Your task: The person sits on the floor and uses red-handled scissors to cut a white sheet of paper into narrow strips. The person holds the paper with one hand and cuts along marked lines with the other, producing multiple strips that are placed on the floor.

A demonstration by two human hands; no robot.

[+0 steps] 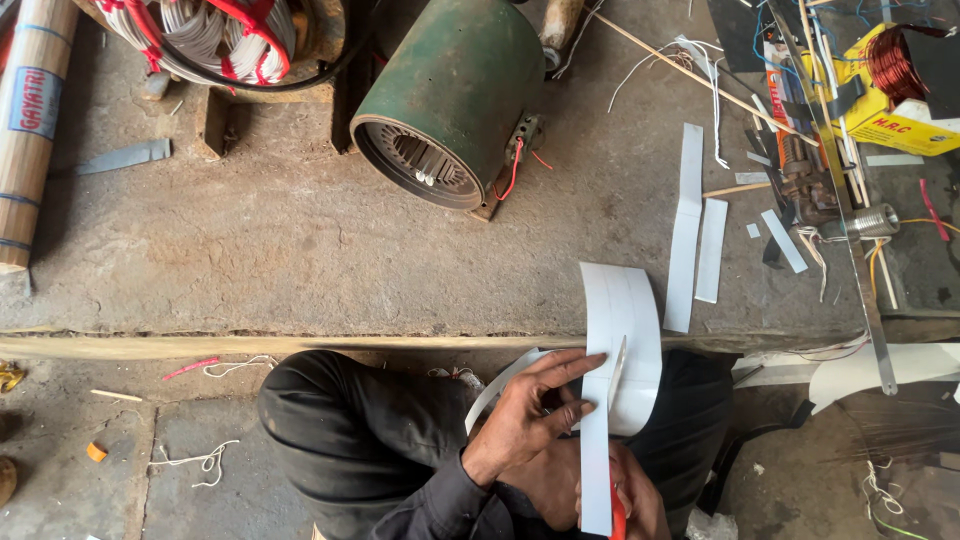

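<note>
Down at the bottom of the frame, a person in dark trousers crouches on a grey stone floor littered with bits of white string. The left hand point(530, 415) lies with fingers spread flat against a curled white sheet of insulating paper point(622, 345), pressing it near its lower middle; it pins the sheet rather than clasping it. The right hand point(640, 505) sits just below, at the bottom edge of the frame, closed around red-handled scissors point(617, 400), whose blade runs up across the sheet just right of the left fingertips. A long narrow strip of the paper hangs down between the two hands.

Above them, across the middle of the frame, runs a rough grey concrete slab point(300, 240) with a worn front edge. Right of centre on it lie two cut white paper strips point(695, 245), side by side and apart from the sheet. A long steel ruler point(850, 220) slants down the right side.

Farther up, at top centre, a green cylindrical motor housing point(450, 95) lies on its side, its open end showing the slotted core within. At upper right a yellow cardboard box point(900, 120) holds a coil of copper wire point(890, 60). At upper left lies a bundle of white winding wire tied with red tape point(210, 35).
</note>
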